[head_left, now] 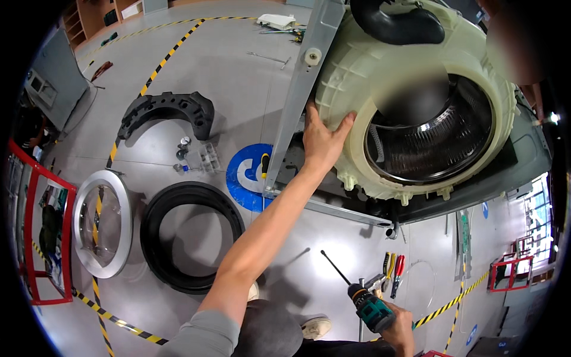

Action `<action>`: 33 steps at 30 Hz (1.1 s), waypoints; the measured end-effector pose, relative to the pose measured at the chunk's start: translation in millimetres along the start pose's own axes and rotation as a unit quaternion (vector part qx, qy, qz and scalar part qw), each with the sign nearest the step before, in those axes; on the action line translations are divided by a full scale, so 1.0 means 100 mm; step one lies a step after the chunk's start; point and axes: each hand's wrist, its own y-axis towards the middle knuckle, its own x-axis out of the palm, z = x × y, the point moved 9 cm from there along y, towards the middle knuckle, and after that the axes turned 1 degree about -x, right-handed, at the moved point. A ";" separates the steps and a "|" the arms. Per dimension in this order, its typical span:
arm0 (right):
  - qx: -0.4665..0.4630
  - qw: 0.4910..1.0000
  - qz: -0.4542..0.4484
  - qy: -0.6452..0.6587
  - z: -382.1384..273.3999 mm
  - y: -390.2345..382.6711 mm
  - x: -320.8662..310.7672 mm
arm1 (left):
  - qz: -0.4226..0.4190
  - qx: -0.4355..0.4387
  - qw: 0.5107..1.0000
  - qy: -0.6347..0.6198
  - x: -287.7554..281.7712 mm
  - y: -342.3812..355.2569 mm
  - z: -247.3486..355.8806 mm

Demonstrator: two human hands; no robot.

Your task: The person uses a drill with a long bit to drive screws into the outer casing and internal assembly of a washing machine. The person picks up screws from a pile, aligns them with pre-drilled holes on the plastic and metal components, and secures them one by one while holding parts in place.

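Observation:
A cream plastic washing machine tub point(351, 71) with a metal drum point(431, 154) inside sits in a grey metal cabinet frame point(304, 77) at the upper right. My left hand point(323, 141) grips the tub's left edge, thumb on the front face and fingers partly hidden at its side. Low in the picture, my right hand point(397, 328) is closed round the handle of a teal and black cordless drill point(370, 306). Its long bit points up and left, away from the tub. A black curved hose point(398, 24) lies over the tub's top. Blur covers part of the drum opening.
On the floor at left lie a black rubber door gasket point(151, 238), a silver-rimmed glass door point(126, 238) and a black curved counterweight point(169, 107). A screwdriver point(265, 166) stands by the frame. Pliers point(398, 273) lie near the drill. A red-framed rack point(71, 238) is far left.

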 end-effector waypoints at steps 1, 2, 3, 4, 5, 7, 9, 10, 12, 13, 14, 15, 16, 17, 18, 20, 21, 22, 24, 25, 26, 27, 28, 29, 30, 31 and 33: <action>-0.019 1.000 0.006 -0.014 -0.02 0.06 -0.01 | -0.005 0.006 1.000 0.003 0.00 0.00 0.00; -0.031 0.999 -0.003 -0.024 -0.03 0.14 0.01 | -0.009 0.011 1.000 0.005 0.00 0.01 0.00; -0.043 0.998 -0.011 -0.035 -0.04 0.23 0.01 | -0.013 0.016 1.000 0.008 0.00 0.02 -0.01; -0.067 0.996 -0.017 -0.048 -0.19 0.30 -0.01 | -0.018 0.012 1.000 0.015 0.02 0.02 -0.05; -0.083 0.995 -0.010 -0.048 -0.31 0.34 -0.06 | -0.025 0.010 0.999 0.022 0.04 0.02 -0.04; -0.112 0.993 0.006 -0.045 -0.47 0.40 -0.12 | -0.029 -0.015 0.999 0.024 0.04 0.07 0.00; -0.117 0.992 -0.011 -0.040 -0.48 0.41 -0.10 | -0.025 -0.068 0.997 0.015 0.00 0.11 0.11; -0.125 0.992 -0.010 -0.028 -0.54 0.42 -0.12 | 0.002 -0.040 0.996 0.082 -0.01 0.18 0.21; -0.111 0.993 -0.037 -0.013 -0.53 0.40 -0.17 | 0.013 0.053 0.997 0.048 0.08 0.28 0.91; -0.105 0.993 -0.046 0.010 -0.53 0.40 -0.19 | 0.032 0.085 0.993 0.080 0.08 0.41 1.13; -0.094 0.994 -0.055 0.029 -0.49 0.39 -0.22 | 0.025 0.070 0.993 0.091 0.16 0.55 1.18; -0.082 0.993 -0.064 0.048 -0.45 0.36 -0.29 | 0.018 0.054 0.993 0.099 0.24 0.71 1.20; -0.073 0.992 -0.082 0.056 -0.47 0.33 -0.35 | 0.015 0.042 0.992 0.121 0.24 0.87 1.27; -0.067 0.992 -0.083 0.063 -0.50 0.24 -0.51 | 0.011 0.048 0.992 0.118 0.28 0.97 1.25; -0.060 0.992 -0.083 0.070 -0.53 0.15 -0.71 | 0.006 0.054 0.992 0.115 0.32 1.06 1.15; -0.069 0.991 -0.083 0.073 -0.58 -0.10 -1.09 | -0.006 0.040 0.995 0.096 0.30 1.21 0.90; -0.057 0.990 -0.074 0.109 -0.59 -0.21 -1.32 | -0.013 0.017 0.997 0.080 0.26 1.26 0.71; -0.034 0.987 -0.079 0.138 -0.59 -0.33 -1.57 | -0.015 0.002 0.997 0.080 0.28 1.24 0.72; 0.016 0.972 -0.073 0.224 -0.74 -0.53 -2.12 | -0.016 -0.016 0.995 0.102 0.33 1.14 0.87; 0.020 0.971 -0.078 0.227 -0.76 -0.58 -2.26 | -0.006 -0.021 0.992 0.128 0.24 1.09 0.96; 0.046 0.964 -0.071 0.252 -0.75 -0.69 -2.40 | -0.073 -0.090 0.985 0.128 0.22 1.02 1.02; 0.071 0.956 -0.066 0.276 -0.74 -0.74 -2.52 | -0.100 -0.102 0.961 0.239 0.20 1.01 0.99; 0.074 0.960 -0.051 0.265 -0.76 -0.87 -2.66 | -0.137 -0.124 0.924 0.334 0.27 0.86 0.89; 0.081 0.963 -0.045 0.253 -0.77 -1.06 -2.78 | -0.182 -0.154 0.873 0.426 0.30 0.54 0.82; 0.145 0.947 -0.022 0.286 -0.72 -1.08 -2.80 | -0.124 -0.075 0.918 0.370 0.16 0.26 1.24; 0.150 0.945 -0.044 0.286 -0.80 -1.04 -2.76 | -0.066 0.025 0.952 0.297 0.10 -0.02 1.72; 0.151 0.949 -0.057 0.273 -0.90 -1.06 -2.69 | -0.146 -0.044 0.947 0.281 -0.36 -0.63 1.75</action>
